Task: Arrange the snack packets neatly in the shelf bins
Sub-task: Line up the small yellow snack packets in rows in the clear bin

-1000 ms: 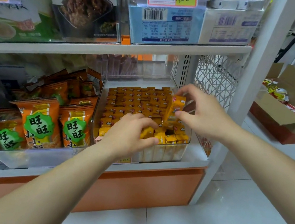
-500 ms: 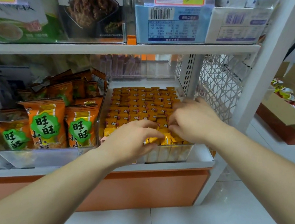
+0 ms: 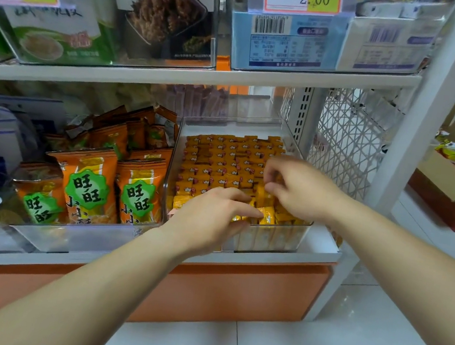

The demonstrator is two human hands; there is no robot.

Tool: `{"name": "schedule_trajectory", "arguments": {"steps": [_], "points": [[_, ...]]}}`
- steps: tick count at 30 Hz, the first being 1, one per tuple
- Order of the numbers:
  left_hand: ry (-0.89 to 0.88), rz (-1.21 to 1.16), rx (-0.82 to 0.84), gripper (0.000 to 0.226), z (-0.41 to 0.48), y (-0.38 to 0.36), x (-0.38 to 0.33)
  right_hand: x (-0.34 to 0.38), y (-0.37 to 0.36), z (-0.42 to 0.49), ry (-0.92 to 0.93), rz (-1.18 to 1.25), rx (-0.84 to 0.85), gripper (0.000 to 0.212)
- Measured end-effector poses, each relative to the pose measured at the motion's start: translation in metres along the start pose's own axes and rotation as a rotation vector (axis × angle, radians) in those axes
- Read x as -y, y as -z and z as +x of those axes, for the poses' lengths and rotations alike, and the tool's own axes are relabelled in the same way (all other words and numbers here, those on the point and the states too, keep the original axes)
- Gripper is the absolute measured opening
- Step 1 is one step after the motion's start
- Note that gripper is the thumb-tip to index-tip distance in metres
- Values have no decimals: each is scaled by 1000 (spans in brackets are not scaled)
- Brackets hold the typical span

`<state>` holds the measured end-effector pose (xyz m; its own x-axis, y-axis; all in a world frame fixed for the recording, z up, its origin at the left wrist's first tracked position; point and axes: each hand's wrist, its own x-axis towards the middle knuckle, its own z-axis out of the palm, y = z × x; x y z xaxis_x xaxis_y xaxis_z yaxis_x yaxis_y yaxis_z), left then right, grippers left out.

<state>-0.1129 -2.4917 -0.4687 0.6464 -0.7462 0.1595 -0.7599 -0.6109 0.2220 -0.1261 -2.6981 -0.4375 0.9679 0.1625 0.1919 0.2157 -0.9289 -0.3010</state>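
Your left hand [image 3: 209,220] pressed straight fingers on the yellow packets [image 3: 220,171]; your right hand [image 3: 301,189] pinched one in curled fingers.

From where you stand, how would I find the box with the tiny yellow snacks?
Look at the lowest white shelf, above the orange base. At its right end, beside the white lattice panel, sits a clear bin. Unlike the bin of big orange bags on its left, it holds rows of small yellow packets.
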Motion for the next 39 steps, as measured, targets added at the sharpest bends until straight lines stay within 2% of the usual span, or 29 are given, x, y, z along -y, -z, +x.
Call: {"name": "schedule_trajectory", "arguments": {"steps": [6, 9, 11, 12, 14, 16, 18, 20, 21, 23, 24, 27, 30, 32, 35, 39], "points": [[12, -30, -3, 32, 1, 2, 0, 3, 24, -19, -102, 383, -379, 3], [138, -244, -183, 32, 3, 8, -5, 4, 33, -29, -107, 468, -468, 12], [300, -624, -285, 31, 7, 15, -11, 10, 30, -34, -50, 506, -445, 13], [375, -839, -290, 33, 9, 18, -15, 13, 25, -36, -12, 549, -403, 13], [481, -1125, -273, 43, 12, 21, -20, 19, 14, -38, 60, 615, -295, 16], [506, -1257, -284, 49, 12, 20, -23, 21, 9, -37, 85, 644, -235, 19], [500, -1289, -290, 49, 11, 19, -22, 17, 11, -33, 47, 694, -258, 16], [468, -1281, -270, 48, 10, 19, -19, 11, 13, -28, -47, 692, -334, 19], [445, -1264, -255, 49, 9, 19, -19, 8, 13, -25, -92, 680, -354, 27], [395, -1193, -238, 51, 8, 19, -21, 5, 11, -19, -143, 700, -297, 47], [369, -1157, -235, 51, 8, 18, -23, 4, 9, -16, -147, 707, -242, 51], [306, -1005, -255, 51, 7, 15, -23, 4, 7, -11, -111, 672, -195, 37], [250, -432, -249, 51, 5, 14, -10, -3, 12, -10, -158, 652, -355, 35], [235, -139, -166, 54, 3, 13, 1, -8, 12, -11, -187, 598, -415, 37], [259, -22, -32, 45, 1, 11, 11, -10, 4, -15, -145, 502, -333, 36], [164, -1, -57, 35, 0, 11, 13, -11, 12, -19, -12, 243, -268, 34]]}}
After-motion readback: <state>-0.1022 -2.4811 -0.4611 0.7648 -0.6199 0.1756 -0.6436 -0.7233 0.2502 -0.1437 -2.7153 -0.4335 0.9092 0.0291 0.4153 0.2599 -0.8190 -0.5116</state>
